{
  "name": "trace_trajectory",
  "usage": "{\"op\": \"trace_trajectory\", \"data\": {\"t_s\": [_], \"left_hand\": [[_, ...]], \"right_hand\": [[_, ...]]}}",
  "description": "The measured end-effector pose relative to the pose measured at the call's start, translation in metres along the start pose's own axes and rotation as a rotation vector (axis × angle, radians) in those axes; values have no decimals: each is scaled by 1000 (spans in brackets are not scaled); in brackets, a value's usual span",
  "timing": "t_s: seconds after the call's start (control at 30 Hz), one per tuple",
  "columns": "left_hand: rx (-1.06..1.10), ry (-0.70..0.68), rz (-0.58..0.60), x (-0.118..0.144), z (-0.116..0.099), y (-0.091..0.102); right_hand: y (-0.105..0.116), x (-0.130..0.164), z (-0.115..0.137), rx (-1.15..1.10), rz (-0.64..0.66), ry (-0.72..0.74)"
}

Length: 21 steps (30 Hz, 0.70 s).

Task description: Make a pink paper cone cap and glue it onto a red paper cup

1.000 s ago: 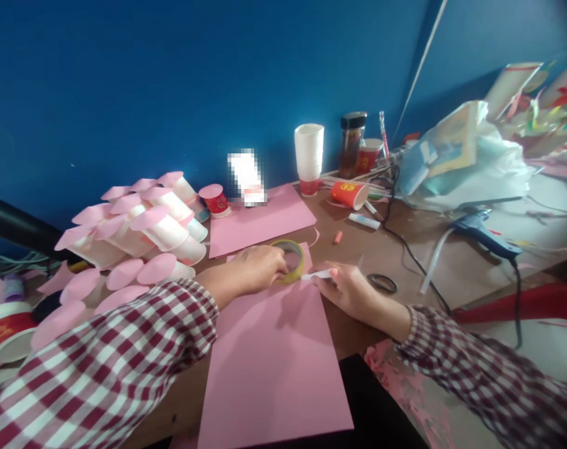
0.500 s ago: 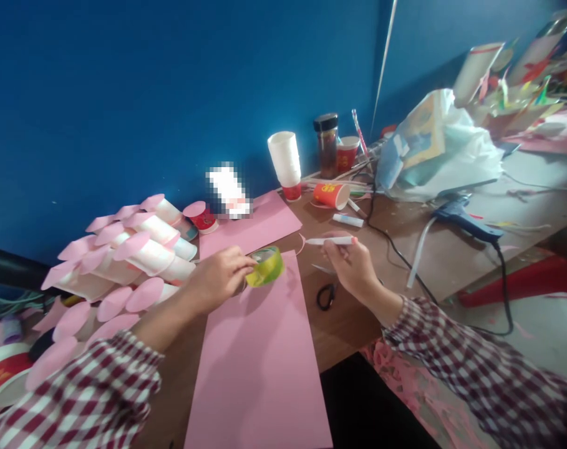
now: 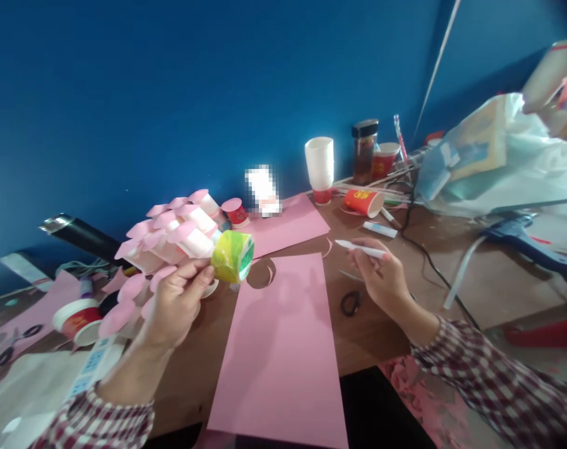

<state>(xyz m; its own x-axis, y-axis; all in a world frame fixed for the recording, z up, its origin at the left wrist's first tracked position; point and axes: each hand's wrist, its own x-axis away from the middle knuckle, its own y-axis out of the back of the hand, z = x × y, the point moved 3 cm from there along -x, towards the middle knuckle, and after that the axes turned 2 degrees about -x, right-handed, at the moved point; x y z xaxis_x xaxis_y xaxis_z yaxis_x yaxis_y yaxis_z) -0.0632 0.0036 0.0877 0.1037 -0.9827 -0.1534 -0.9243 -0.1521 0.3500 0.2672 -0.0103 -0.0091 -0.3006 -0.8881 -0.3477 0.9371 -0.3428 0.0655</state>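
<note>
Left hand (image 3: pixel 173 305) grips one tape roll (image 3: pixel 232 256); right hand (image 3: pixel 381 279) pinches one pen (image 3: pixel 360 249).

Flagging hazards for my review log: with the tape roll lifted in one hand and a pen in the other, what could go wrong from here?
The left hand pinches the tape roll only at its fingertips, close to the stacked pink-topped cups; a slip could knock them over. The right hand holds the pen above the pink sheet, so a stray mark seems possible. The scissors lie right under that wrist and might get bumped.
</note>
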Motion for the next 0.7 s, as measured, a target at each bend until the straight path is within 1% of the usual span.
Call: {"op": "trace_trajectory", "data": {"t_s": [0.1,0.17,0.27,0.37,0.43,0.53,0.63,0.7], "left_hand": [[292,69,42,17,13,-6],[453,141,37,29,20,-10],[676,259,-11,45,30,-15],[889,417,-50,61,41,-23],[984,511,-58,70,47,-29],[1061,600,-62,81,52,-39],[1116,668,-80,87,54,-50],[1151,698,-67,89,52,-57]], "right_hand": [[0,1,1,37,32,-3],[-1,0,0,71,46,-4],[-1,0,0,160,64,16],[-3,1,2,239,115,21],[-5,2,4,263,168,15],[-7,3,9,314,215,35],[-4,2,15,362,210,110],[1,0,17,404,261,174]]}}
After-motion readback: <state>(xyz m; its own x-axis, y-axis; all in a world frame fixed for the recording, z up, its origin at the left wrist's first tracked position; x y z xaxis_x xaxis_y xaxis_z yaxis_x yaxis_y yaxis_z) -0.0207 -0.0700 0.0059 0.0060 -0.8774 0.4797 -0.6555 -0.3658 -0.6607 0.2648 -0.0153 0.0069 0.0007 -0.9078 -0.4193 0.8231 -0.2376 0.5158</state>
